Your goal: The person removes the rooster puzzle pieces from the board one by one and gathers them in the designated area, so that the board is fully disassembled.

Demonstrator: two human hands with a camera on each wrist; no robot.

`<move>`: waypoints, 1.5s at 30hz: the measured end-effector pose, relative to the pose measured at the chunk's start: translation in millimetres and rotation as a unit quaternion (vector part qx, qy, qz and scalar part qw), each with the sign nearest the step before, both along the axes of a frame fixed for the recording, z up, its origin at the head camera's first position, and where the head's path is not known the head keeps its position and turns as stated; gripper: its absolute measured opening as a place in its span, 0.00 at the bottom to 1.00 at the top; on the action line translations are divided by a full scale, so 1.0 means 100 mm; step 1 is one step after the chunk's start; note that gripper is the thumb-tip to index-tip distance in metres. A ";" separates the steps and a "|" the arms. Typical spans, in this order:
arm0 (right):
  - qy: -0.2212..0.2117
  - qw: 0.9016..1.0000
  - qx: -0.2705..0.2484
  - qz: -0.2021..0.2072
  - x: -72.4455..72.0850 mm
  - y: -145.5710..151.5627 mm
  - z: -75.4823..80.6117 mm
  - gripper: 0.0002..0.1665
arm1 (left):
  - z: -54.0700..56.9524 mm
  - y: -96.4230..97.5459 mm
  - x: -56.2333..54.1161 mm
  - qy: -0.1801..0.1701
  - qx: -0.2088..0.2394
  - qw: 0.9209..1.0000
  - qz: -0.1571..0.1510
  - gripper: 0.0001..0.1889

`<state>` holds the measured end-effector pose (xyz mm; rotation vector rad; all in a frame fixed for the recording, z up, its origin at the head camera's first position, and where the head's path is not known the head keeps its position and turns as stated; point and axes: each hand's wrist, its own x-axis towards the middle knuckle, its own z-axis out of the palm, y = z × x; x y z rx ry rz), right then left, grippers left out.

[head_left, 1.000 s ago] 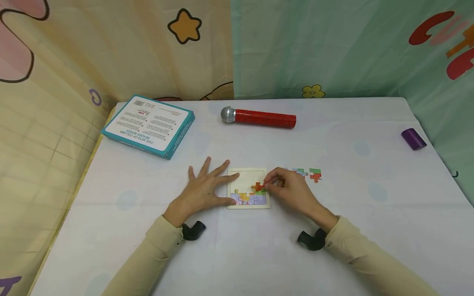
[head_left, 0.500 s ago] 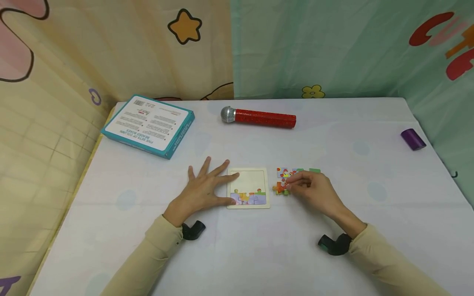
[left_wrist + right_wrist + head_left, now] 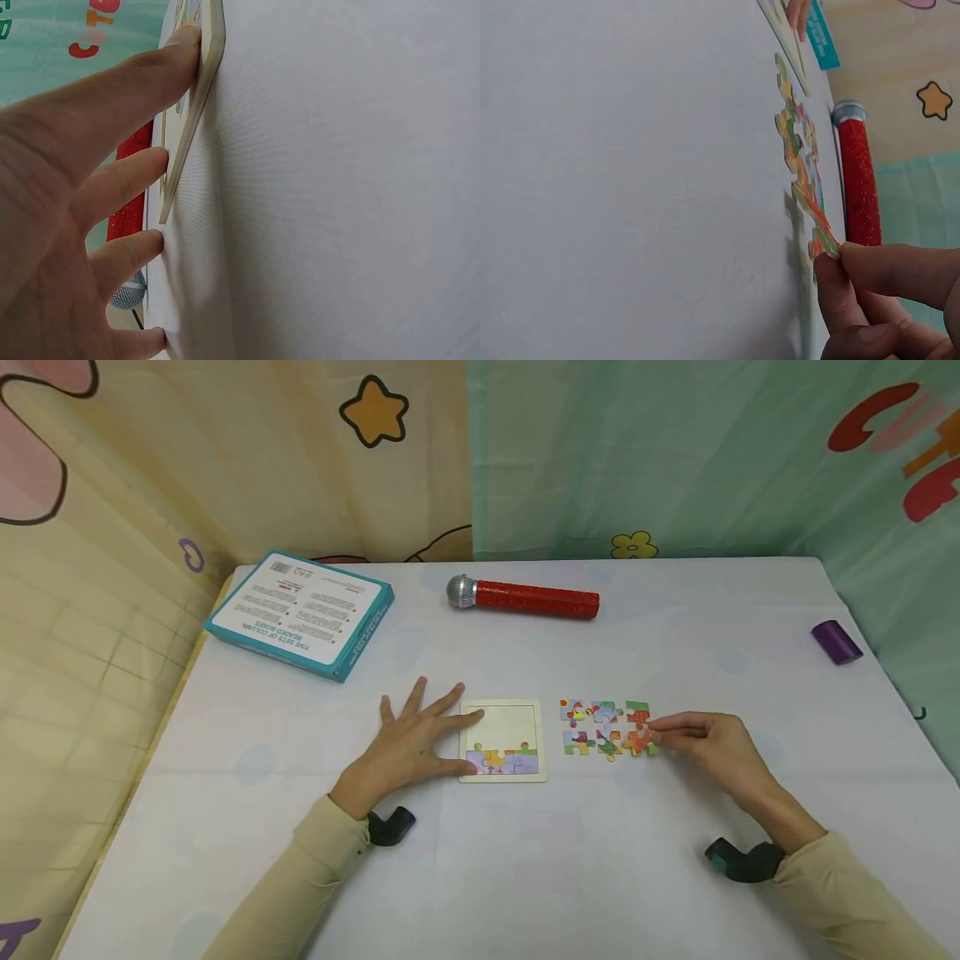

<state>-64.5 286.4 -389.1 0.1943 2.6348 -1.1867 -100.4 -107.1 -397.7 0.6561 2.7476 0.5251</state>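
Observation:
A small pale puzzle tray point(image 3: 510, 725) lies flat on the table, with several joined pieces along its near side. My left hand point(image 3: 408, 747) is spread out; its thumb and index finger rest on the tray's left edge. Right of the tray, loose jigsaw pieces point(image 3: 604, 712) lie in two rows. At the right end of the near row, my right hand point(image 3: 716, 752) pinches an orange-and-green puzzle piece point(image 3: 639, 743) between thumb and index finger. In the right wrist view this puzzle piece point(image 3: 817, 210) looks tilted; whether it touches the table I cannot tell.
A teal box point(image 3: 300, 610) with printed text lies at the back left. Behind the tray is a red toy microphone point(image 3: 525, 598). A purple cylinder point(image 3: 837, 642) lies near the right table edge. Printed curtains point(image 3: 675, 452) stand behind the table.
My right hand has moved right, carrying the orange-and-green piece from over the tray to the right end of the near row. The left hand has stayed on the tray.

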 end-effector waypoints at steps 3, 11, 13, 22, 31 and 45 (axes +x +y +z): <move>0.004 1.000 0.011 -0.002 0.01 0.02 -0.01 0.21 | 0.00 0.00 0.00 0.000 0.001 1.000 0.000 0.41; 0.050 0.996 0.072 0.016 0.00 -0.04 -0.01 0.12 | -0.01 0.00 0.01 0.003 0.006 1.000 -0.001 0.41; 0.053 0.996 0.075 0.019 0.00 -0.05 0.00 0.12 | -0.01 0.00 0.01 0.003 0.006 1.000 -0.001 0.41; 0.060 0.995 0.077 0.023 -0.01 -0.08 -0.02 0.10 | -0.01 0.00 0.01 0.002 0.005 1.000 -0.001 0.41; 0.062 0.995 0.080 0.025 -0.02 -0.08 -0.03 0.09 | -0.02 0.00 0.01 0.007 0.006 1.000 -0.002 0.42; 0.117 0.989 0.048 0.072 -0.11 -0.50 0.10 0.07 | 0.01 -0.03 -0.01 -0.002 -0.003 1.000 -0.018 0.46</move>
